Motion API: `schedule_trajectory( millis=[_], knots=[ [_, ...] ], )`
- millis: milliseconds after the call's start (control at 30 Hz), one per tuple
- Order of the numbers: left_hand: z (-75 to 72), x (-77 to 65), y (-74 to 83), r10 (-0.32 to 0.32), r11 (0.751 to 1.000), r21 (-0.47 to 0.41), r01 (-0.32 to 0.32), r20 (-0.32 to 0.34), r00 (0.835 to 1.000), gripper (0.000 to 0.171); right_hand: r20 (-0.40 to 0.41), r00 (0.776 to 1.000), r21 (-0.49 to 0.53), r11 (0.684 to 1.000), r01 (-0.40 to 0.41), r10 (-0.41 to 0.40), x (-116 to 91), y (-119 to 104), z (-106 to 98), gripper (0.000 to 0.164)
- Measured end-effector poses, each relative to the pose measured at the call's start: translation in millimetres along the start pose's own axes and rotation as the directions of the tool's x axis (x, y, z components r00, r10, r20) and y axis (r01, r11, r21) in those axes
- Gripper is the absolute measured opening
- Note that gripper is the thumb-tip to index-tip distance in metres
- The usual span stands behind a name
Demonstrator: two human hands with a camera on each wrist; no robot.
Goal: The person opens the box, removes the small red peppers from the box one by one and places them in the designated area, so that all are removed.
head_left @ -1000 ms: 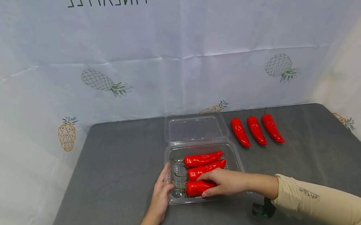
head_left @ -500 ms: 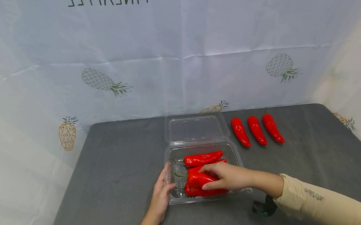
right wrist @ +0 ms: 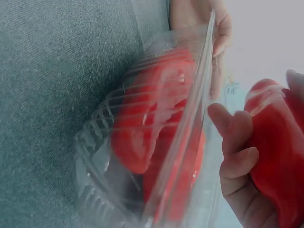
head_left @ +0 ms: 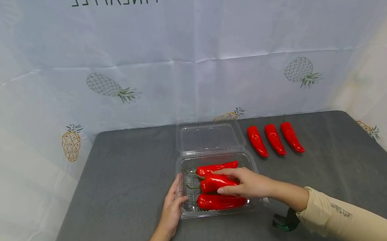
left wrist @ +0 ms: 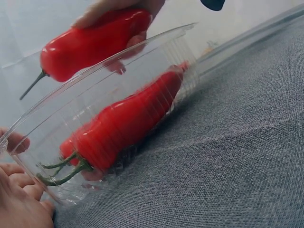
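A clear plastic clamshell box lies with its lid folded back. In it three red chili peppers lie crosswise: a back pepper, a middle pepper and a front pepper. My right hand grips another red chili pepper between thumb and fingers, over the middle one, which it partly hides. In the left wrist view this held pepper hangs above the box rim, its stem pointing down and left. My left hand grips the box's left edge, thumb at the rim.
Three more red peppers, left, middle and right, lie in a row right of the lid. A dark grey table meets a pineapple-print curtain at the back.
My right hand has lifted a pepper off the front of the box and carried it back over the middle pepper. The front pepper now shows whole. My left hand stays at the box.
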State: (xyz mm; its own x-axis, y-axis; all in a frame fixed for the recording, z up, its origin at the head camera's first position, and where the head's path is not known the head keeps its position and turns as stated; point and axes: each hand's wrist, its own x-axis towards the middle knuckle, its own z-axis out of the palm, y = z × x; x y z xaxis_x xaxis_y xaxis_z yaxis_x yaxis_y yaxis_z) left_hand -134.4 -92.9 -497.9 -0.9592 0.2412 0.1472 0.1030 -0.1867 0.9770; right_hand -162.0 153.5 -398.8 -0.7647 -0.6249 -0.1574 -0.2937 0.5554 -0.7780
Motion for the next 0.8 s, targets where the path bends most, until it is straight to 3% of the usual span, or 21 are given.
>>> schedule_trajectory(
  millis=[467, 633, 800],
  knots=[
    [1.1, 0.3, 0.2, 0.008, 1.0, 0.002, -0.008, -0.01, 1.0, 0.068, -0.009, 0.999, 0.231, 0.973, -0.029, 0.032, -19.6, 27.7, -13.3, 0.064],
    [1.3, -0.2, -1.2, 0.01, 1.0, 0.006, -0.01, -0.005, 1.0, 0.068, -0.072, 0.991, 0.259, 0.961, -0.094, 0.117, -29.2, 36.9, -22.8, 0.065],
    [1.9, -0.1, -1.9, 0.015, 1.0, 0.006, -0.015, -0.001, 1.0, 0.068, -0.162, 0.963, 0.333, 0.931, -0.153, 0.216, -36.3, 47.9, -32.4, 0.063]
  ],
)
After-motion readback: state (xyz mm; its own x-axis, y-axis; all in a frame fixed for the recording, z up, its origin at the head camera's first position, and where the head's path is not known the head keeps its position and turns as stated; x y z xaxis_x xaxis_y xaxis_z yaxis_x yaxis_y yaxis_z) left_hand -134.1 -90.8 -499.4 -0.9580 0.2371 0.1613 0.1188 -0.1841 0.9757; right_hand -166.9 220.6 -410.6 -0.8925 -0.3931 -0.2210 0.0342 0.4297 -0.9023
